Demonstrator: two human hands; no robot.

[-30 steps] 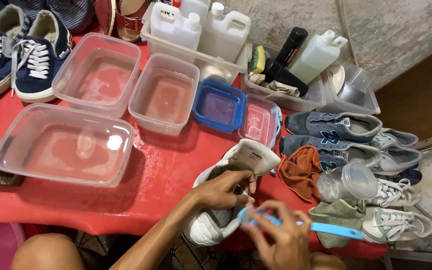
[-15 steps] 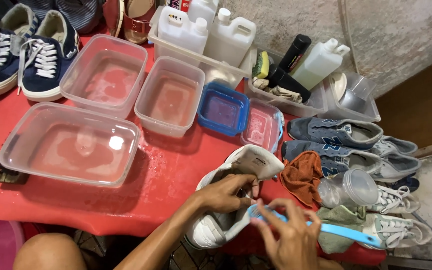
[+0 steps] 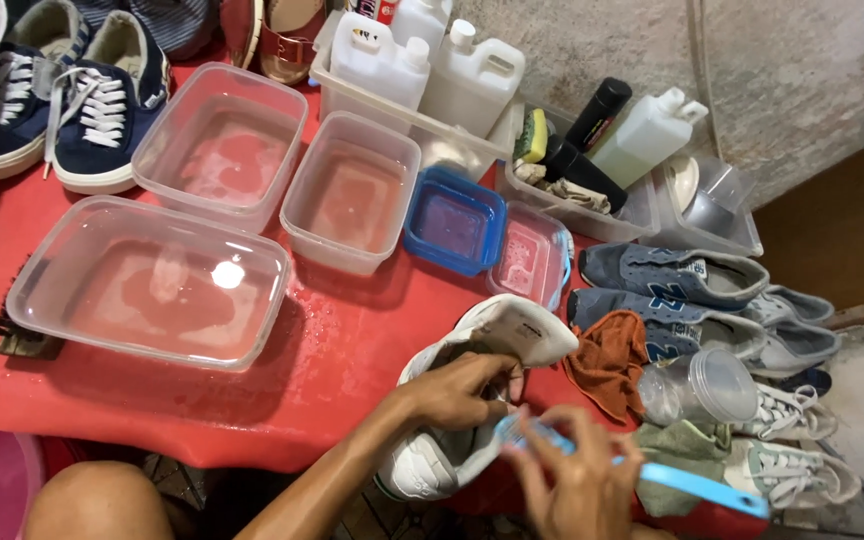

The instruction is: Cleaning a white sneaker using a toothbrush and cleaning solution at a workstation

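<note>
Hands work at the bottom centre of the frame. The right hand (image 3: 582, 485) is closed around the handle of a light blue brush (image 3: 692, 482), whose handle runs out to the lower right while its head end is hidden behind the fingers, close against the shoe. The left hand (image 3: 462, 390) comes up from the lower left and has its fingers curled over and into the opening of a white sneaker (image 3: 472, 400), gripping it by the collar. The sneaker lies at the near edge of the red table (image 3: 352, 350), toe toward the bottom of the frame and hanging partly past the edge, directly under both hands.

Just right of the sneaker lies a crumpled orange cloth (image 3: 607, 360), then a clear plastic jar (image 3: 697, 385) on its side and a green cloth (image 3: 687, 450) beneath it. Grey-blue sneakers (image 3: 672, 275) lie in a row at the right.

Further back, in the left half of the frame, a large clear tub (image 3: 152, 285) holds water, with two more clear tubs (image 3: 352, 195) behind it, and a small blue container (image 3: 452, 220) at centre. Navy sneakers (image 3: 102, 105) with white laces stand in the upper left. At the top, white jugs (image 3: 472, 85) stand in a tray, with a black bottle (image 3: 597, 110) and a clear bottle to their right. The table top is wet and glossy. A rough grey concrete wall (image 3: 802, 70) fills the upper right.
</note>
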